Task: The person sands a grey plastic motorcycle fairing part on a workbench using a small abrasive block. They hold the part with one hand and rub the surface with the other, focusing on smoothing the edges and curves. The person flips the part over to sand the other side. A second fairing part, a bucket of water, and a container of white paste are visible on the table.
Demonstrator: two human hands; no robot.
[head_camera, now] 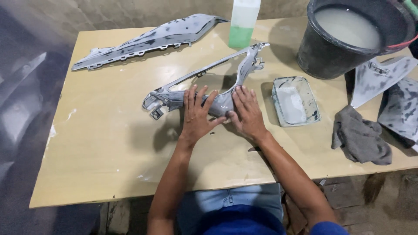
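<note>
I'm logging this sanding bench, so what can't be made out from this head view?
- Grey frame part: its middle lies under the left hand and right hand.
- Black bucket: cut off by the top edge.
- Bottle: its top is cut off.

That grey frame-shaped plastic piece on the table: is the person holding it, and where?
Both hands press flat on the grey plastic frame at its lower curved edge, left hand beside right hand. It lies on the table, pinned rather than lifted.
</note>
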